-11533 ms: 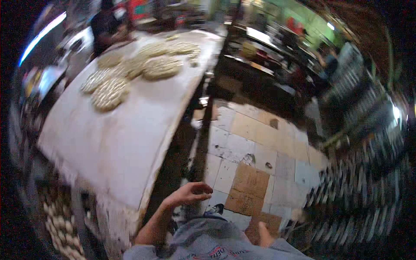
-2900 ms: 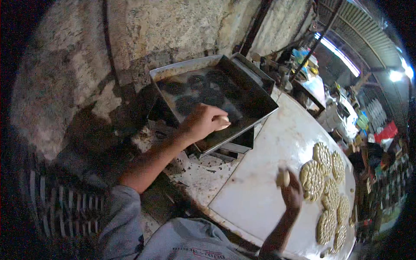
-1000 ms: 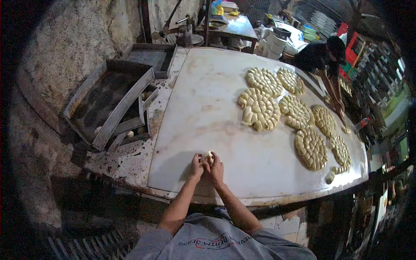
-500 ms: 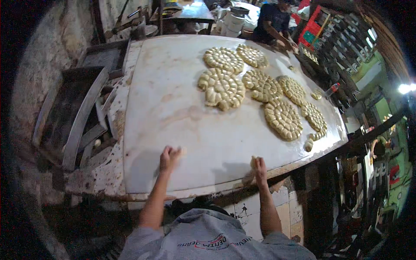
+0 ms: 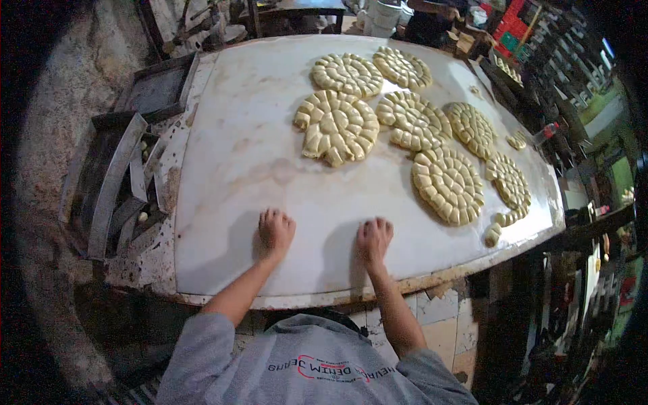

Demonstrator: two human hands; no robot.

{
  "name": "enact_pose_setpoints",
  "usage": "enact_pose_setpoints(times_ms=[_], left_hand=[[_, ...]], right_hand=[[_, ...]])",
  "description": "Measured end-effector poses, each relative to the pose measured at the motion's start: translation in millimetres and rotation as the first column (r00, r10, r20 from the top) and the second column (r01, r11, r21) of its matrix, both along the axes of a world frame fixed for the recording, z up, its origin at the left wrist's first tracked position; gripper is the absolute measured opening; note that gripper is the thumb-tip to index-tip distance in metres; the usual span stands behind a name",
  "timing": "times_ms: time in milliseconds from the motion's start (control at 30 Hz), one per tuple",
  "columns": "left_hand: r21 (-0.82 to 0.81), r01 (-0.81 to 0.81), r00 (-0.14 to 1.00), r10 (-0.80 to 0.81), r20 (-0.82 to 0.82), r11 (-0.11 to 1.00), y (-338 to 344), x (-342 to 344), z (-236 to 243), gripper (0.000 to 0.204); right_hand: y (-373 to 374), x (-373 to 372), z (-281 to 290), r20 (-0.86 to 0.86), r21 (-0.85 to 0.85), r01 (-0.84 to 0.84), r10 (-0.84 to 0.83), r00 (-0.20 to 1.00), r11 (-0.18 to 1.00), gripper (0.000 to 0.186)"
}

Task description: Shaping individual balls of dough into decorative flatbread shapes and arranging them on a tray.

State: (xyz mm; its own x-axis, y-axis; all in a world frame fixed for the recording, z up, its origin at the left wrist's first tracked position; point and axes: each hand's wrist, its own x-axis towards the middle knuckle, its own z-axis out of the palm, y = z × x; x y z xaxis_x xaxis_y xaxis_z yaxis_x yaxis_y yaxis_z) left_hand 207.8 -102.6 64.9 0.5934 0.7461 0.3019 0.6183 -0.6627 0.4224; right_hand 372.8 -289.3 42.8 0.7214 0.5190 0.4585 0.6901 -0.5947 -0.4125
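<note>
On the pale worktop, my left hand is curled with its back up, near the front middle. A short distance to its right, my right hand rests in a similar curled shape. Whatever lies under the fingers of either is hidden. Beyond and right of them lie several flat spirals of cut, pale dough pieces, with loose lumps at the lower end of the right group.
Two metal trays stand along the left edge beside a stained wall. Behind are a bucket, another table and a co-worker. A bottle and racks are at the right.
A second ago my hands were together on a piece of dough. They moved apart with pale pieces, and now lie curled closer together, those pieces hidden. The co-worker now stands farther back.
</note>
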Motion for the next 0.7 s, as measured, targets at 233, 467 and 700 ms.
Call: enact_pose_setpoints(times_ms=[233, 467, 700], left_hand=[[0.109, -0.242, 0.970, 0.242, 0.012, 0.964, 81.0, -129.6, -39.0, 0.017], [0.103, -0.291, 0.939, 0.263, 0.223, 0.951, 85.4, -15.3, -64.5, 0.009], [0.245, -0.156, 0.979, 0.117, 0.168, 0.957, 33.1, -182.5, -46.0, 0.016]], right_hand=[[-67.7, 64.8, 19.3, -0.060, -0.147, -0.036, 0.027, 0.998, 0.988, 0.020], [42.5, 50.0, -4.5, -0.152, -0.003, -0.009, 0.008, 0.988, 1.000, 0.013], [-57.1, 13.2, 22.8, 0.205, -0.423, -0.173, 0.280, 0.938, 0.889, 0.027]])
